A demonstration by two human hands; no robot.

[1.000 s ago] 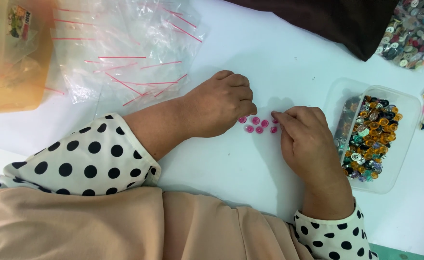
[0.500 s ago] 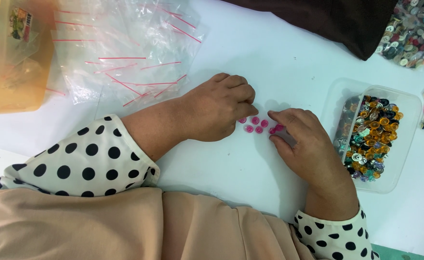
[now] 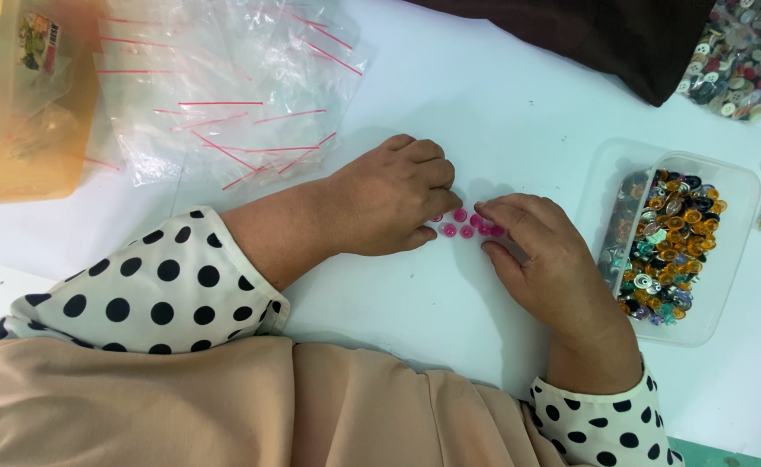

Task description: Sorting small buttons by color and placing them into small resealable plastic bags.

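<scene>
1. Pink buttons (image 3: 467,224) lie in a small cluster on the white table (image 3: 502,95), right between your two hands.
2. Your left hand (image 3: 389,203) rests knuckles-up on the table with its fingers curled together, their tips touching the left edge of the cluster. You cannot tell from this view whether any button is pinched under them.
3. Your right hand (image 3: 540,255) lies on the other side, its fingers drawn close together and bent down onto the rightmost buttons. Whether it grips one or only presses on it is hidden by the fingers.
4. Both of your sleeves are white with black polka dots (image 3: 151,281), and a beige cloth (image 3: 182,406) covers the lower part of the view.
5. Just to the right of your right hand stands a clear plastic tub (image 3: 735,259) filled with mixed buttons in orange, green, black and silver (image 3: 661,246).
6. Beyond your left hand, a loose pile of clear zip bags with red seal strips (image 3: 225,86) spreads over the table.
7. At the far left edge sits a translucent orange container (image 3: 17,104), touching that pile.
8. A dark brown cloth (image 3: 605,35) lies at the top of the table, and beside it, in the top right corner, is a clear bag of assorted buttons (image 3: 735,60).
</scene>
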